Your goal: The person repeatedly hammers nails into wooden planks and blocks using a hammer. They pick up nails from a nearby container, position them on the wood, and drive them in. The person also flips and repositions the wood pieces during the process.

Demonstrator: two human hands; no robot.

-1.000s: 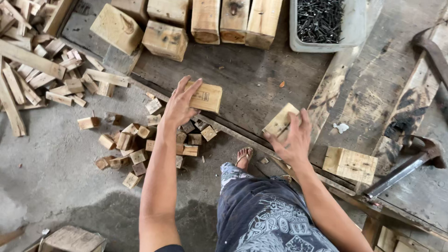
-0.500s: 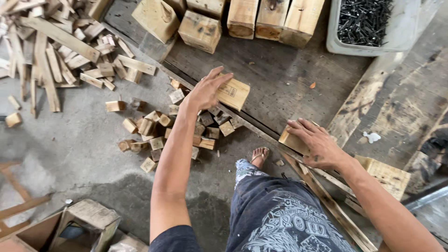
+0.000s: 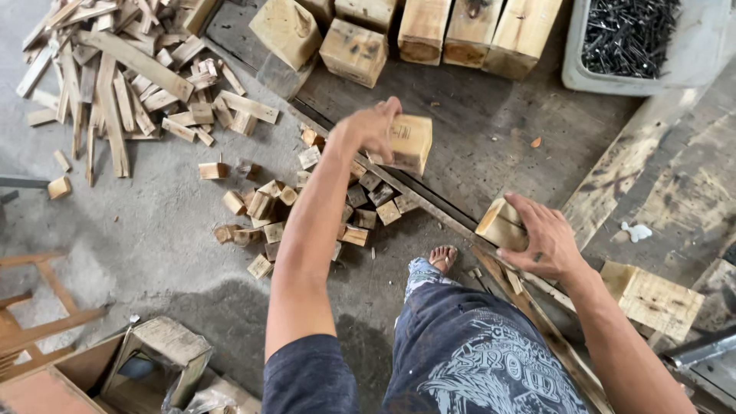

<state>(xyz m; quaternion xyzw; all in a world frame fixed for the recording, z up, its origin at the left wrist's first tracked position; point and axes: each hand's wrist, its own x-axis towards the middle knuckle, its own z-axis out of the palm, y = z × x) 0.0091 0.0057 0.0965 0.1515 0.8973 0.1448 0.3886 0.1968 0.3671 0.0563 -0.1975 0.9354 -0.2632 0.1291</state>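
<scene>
The dark wooden platform (image 3: 491,146) ends in a long edge that runs on a slant from the upper left down to the lower right, with a thin metal strip (image 3: 429,203) lying along it; on the near side of that edge is grey concrete floor (image 3: 153,245), bare in a wide patch at lower left. On the platform itself there is an open stretch of boards between the two hands and the row of big timber blocks (image 3: 429,31) at the top. The left hand (image 3: 372,126) is raised over the platform edge with its fingers curled around a pale wood block (image 3: 410,142), which it grips by the block's left side, so the block sits just to the right of the palm and clear of the boards. The right hand (image 3: 540,241) lies lower and to the right, fingers spread over a second wood block (image 3: 500,224) that rests right at the platform edge; the hand covers the block's right side and holds it. Under the left forearm a heap of small offcuts (image 3: 307,207) crowds the floor against the edge, and a bare foot (image 3: 443,257) stands just beside the strip. Farther left lies a loose pile of slats and sticks (image 3: 115,92). A grey tub of dark nails (image 3: 636,38) sits at the top right, well apart from both hands, and a flat square block (image 3: 652,299) lies on the boards just right of the right wrist.
</scene>
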